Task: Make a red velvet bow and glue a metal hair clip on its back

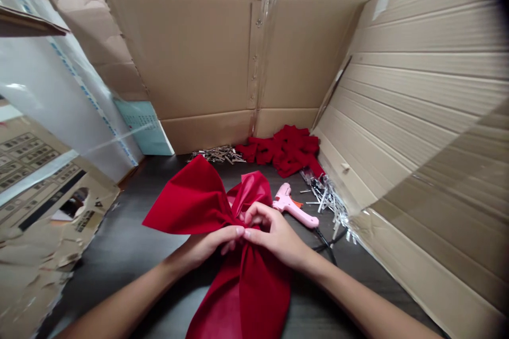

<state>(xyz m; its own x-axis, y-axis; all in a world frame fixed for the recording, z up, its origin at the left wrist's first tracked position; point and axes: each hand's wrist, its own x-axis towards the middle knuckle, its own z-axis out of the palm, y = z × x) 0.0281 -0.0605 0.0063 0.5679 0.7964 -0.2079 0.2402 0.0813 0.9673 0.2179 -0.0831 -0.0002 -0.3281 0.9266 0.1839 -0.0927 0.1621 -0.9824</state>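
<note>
In the head view, the red bow (199, 196) is above the dark table, its long axis slanting from upper left to lower right, tails hanging toward the person. Left hand (222, 238) and right hand (266, 228) have fingers pinched on its gathered middle.

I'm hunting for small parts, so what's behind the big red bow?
Beyond the bow lie a silvery pile and a red pile, with cardboard behind. The bow hides part of the table; I can't see there.
</note>
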